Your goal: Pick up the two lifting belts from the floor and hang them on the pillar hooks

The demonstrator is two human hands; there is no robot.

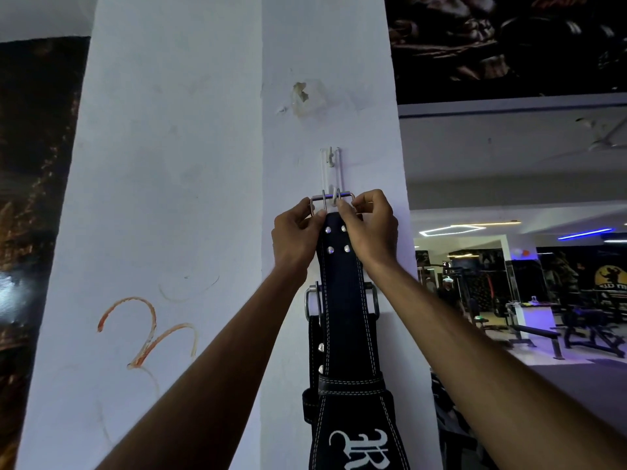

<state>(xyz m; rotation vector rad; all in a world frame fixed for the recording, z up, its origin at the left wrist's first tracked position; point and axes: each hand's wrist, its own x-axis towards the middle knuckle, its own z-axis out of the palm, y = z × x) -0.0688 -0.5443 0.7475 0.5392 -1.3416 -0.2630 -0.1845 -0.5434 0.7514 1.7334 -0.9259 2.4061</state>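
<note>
A black leather lifting belt [344, 300] with white stitching hangs down the white pillar [176, 198]. Its steel buckle [330, 197] sits at the lower prong of a white wall hook [329, 164]. My left hand [295, 237] pinches the buckle's left side and my right hand [368, 225] pinches its right side. Behind this belt a second black belt [315, 354] hangs from its own buckle [312, 305] lower on the pillar; its hook is hidden.
The pillar face shows a chipped patch [302, 96] above the hook and an orange scribble [149, 330] on its left face. To the right the gym floor opens up with benches [536, 334] and machines. Dark posters cover the walls behind.
</note>
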